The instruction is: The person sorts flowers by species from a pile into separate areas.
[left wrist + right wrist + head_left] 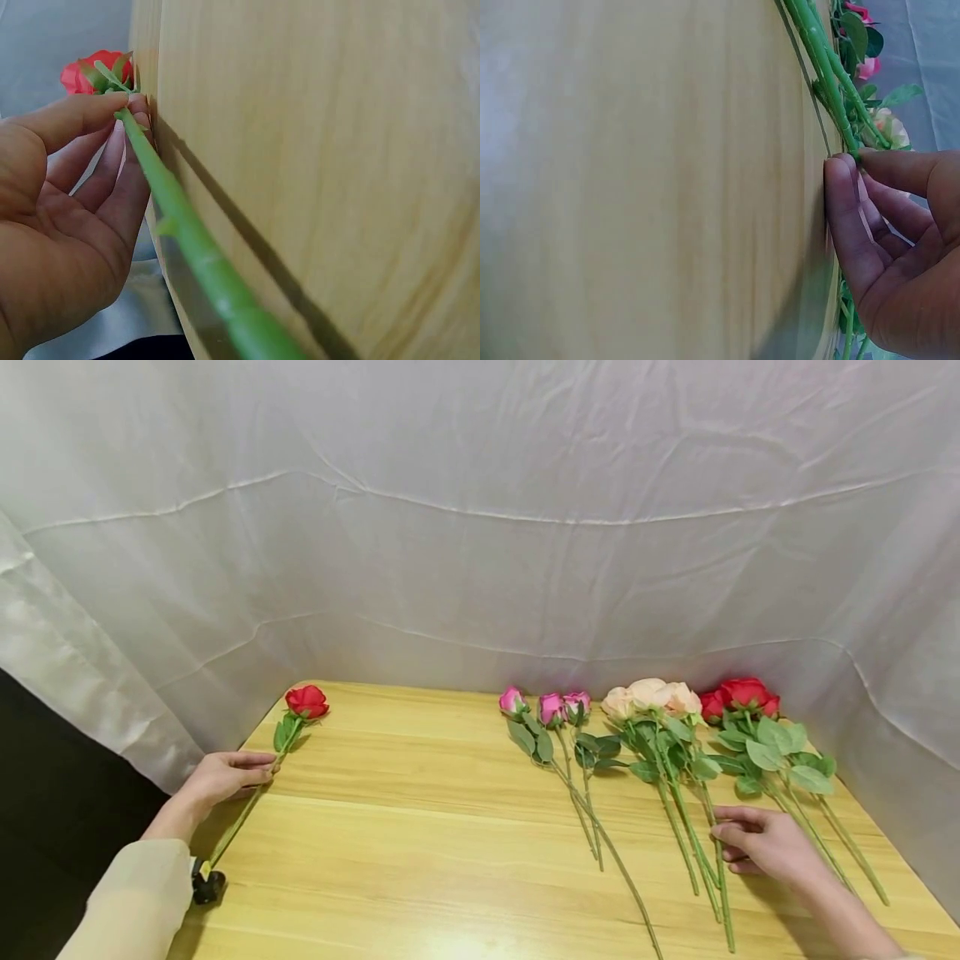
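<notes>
At the table's left side, my left hand pinches the green stem of a single red rose between thumb and fingertips. In the left wrist view that stem runs toward the camera, and the bloom shows beyond the fingers. On the right, my right hand pinches the stem of a peach rose, one of several peach roses lying together. The right wrist view shows thumb and forefinger meeting on a green stem, with other stems alongside. The other fingers of the right hand are partly hidden in the head view.
Three pink roses with crossing stems lie left of the peach ones. Several red roses lie at the right, beyond the right hand. The wooden table is backed by a pale cloth curtain, which also hangs at both sides.
</notes>
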`<action>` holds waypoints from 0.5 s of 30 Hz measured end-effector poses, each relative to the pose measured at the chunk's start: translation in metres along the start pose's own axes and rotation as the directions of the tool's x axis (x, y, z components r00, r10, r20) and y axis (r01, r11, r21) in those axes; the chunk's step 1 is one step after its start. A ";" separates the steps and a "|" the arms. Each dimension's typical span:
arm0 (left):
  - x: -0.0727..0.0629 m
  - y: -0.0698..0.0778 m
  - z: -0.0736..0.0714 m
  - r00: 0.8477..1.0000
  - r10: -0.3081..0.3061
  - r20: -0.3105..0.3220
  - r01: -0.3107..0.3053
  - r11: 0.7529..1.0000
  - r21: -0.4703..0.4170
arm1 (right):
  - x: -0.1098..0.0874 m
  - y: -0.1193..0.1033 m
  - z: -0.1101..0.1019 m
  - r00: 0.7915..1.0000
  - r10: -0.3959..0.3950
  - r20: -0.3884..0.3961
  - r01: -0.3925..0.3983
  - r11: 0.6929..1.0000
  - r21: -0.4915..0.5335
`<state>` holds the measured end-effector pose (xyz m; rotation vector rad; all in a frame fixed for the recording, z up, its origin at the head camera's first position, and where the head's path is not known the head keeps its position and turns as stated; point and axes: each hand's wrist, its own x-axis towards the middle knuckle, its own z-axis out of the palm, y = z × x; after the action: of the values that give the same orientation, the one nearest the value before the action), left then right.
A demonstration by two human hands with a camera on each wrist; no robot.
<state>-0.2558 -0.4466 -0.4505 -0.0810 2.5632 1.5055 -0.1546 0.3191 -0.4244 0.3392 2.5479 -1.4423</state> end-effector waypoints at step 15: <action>0.000 0.003 0.009 1.000 -0.010 -0.021 0.006 0.980 -0.199 | 0.001 -0.001 -0.004 0.999 0.010 -0.031 -0.009 1.000 0.024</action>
<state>-0.2553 -0.4370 -0.4523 -0.1329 2.4167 1.7636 -0.1561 0.3223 -0.4217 0.3801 2.5517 -1.4768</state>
